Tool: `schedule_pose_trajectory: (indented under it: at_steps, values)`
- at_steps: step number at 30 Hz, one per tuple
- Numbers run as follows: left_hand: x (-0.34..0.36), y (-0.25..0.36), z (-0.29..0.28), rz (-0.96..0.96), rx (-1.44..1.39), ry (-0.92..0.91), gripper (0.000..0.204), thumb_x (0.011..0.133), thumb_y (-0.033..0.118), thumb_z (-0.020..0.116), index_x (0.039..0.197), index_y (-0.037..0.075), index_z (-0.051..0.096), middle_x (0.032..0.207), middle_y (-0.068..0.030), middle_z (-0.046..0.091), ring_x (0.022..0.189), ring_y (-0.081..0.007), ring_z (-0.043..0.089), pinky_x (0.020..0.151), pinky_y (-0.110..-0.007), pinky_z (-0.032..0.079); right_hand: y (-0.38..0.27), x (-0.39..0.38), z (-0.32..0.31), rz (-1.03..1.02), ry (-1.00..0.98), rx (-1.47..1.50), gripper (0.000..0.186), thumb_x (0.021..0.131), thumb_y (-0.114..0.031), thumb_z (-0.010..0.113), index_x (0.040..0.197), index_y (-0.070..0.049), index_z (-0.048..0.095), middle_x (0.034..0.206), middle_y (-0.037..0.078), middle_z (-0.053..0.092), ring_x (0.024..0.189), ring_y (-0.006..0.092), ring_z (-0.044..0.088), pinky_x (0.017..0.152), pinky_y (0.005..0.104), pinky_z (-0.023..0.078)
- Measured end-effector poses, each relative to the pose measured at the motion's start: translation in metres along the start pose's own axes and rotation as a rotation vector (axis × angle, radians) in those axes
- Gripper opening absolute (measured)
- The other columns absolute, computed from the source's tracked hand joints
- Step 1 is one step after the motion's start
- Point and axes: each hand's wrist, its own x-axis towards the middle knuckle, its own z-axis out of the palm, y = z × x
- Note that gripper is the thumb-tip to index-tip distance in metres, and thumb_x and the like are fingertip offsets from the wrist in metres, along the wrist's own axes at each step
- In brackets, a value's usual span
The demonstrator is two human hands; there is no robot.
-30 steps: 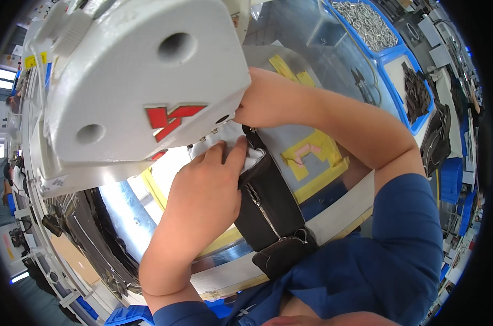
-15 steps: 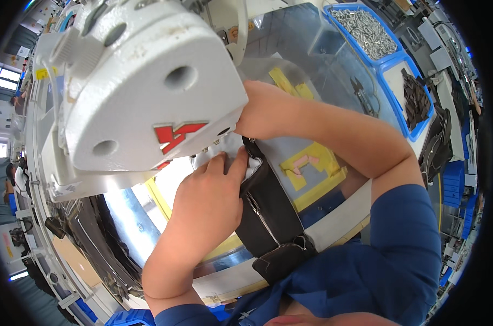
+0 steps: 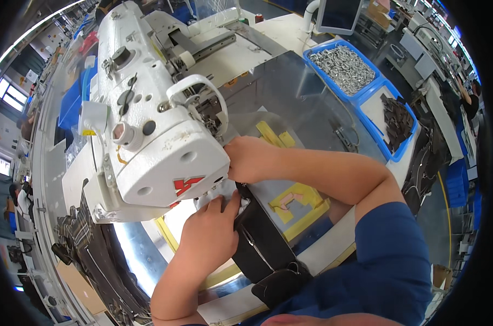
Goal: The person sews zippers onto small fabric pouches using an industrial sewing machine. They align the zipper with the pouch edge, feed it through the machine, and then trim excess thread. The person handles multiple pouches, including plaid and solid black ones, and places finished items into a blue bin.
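A black fabric bag piece (image 3: pixel 264 236) with a metal zipper lies across the table edge toward my body, its far end beside the head of a white sewing machine (image 3: pixel 159 157). My left hand (image 3: pixel 209 234) rests at that far end with fingers stretched out and apart, by a bit of white lining (image 3: pixel 245 205). Beyond it, my right hand (image 3: pixel 252 159) is curled close against the right side of the machine head. The machine hides its fingertips, so what they touch does not show. The needle area is hidden too.
Blue trays at the far right hold small metal fittings (image 3: pixel 341 68) and dark strips (image 3: pixel 397 120). Thread snips (image 3: pixel 345 140) lie on the metal plate, near yellow tape (image 3: pixel 306 225). Dark fabric pieces (image 3: pixel 102 252) are piled at left; more dark material (image 3: pixel 420 165) lies at right.
The view has shifted, so the machine looks smaller and more of its top and arm shows. Both hands keep about the same places beside the machine head and on the bag piece.
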Motion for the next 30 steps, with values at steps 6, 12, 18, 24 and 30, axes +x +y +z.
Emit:
schedule_pose_trajectory:
  at_steps: [6,12,18,24,30]
  values:
    - [0.0,0.001,-0.001,0.008,-0.011,0.017,0.068,0.08,0.013,0.072,0.145,0.006,0.055,0.129,-0.0214,0.065,0.108,-0.0383,0.07,0.093,-0.046,0.058,0.001,0.001,0.001,0.001,0.023,0.011,0.027,0.08,-0.021,0.065,0.081,0.005,0.075,0.081,0.024,0.073,0.086,0.0438,0.073,0.075,0.0518,0.06]
    - [-0.002,0.005,-0.007,-0.052,-0.003,-0.085,0.066,0.08,0.014,0.073,0.144,0.006,0.057,0.13,-0.0211,0.065,0.109,-0.0384,0.07,0.093,-0.046,0.058,-0.006,0.002,0.004,0.01,-0.038,0.05,0.025,0.077,-0.017,0.064,0.082,0.004,0.075,0.082,0.024,0.073,0.084,0.0435,0.074,0.074,0.0515,0.06]
    - [0.0,-0.001,0.0,0.055,-0.012,0.026,0.069,0.082,0.017,0.074,0.148,0.008,0.055,0.134,-0.0233,0.063,0.116,-0.0398,0.067,0.099,-0.046,0.056,0.005,0.001,0.0,-0.013,-0.001,-0.007,0.025,0.083,-0.02,0.063,0.081,0.003,0.073,0.082,0.024,0.072,0.083,0.0446,0.072,0.076,0.0518,0.058]
    - [0.001,0.0,0.005,0.116,-0.003,0.074,0.072,0.081,0.016,0.076,0.15,0.01,0.053,0.137,-0.0265,0.06,0.12,-0.0416,0.065,0.103,-0.046,0.054,0.013,0.001,-0.007,-0.041,-0.019,-0.06,0.027,0.083,-0.021,0.063,0.08,0.004,0.073,0.079,0.025,0.071,0.081,0.0441,0.072,0.076,0.0518,0.058]
    - [0.004,0.004,0.003,0.144,-0.001,0.088,0.075,0.08,0.015,0.076,0.151,0.013,0.052,0.138,-0.0261,0.059,0.12,-0.0414,0.064,0.104,-0.046,0.053,0.022,0.002,-0.006,-0.052,-0.002,-0.088,0.021,0.077,-0.014,0.067,0.085,0.003,0.078,0.087,0.023,0.075,0.09,0.0414,0.075,0.076,0.0488,0.061]
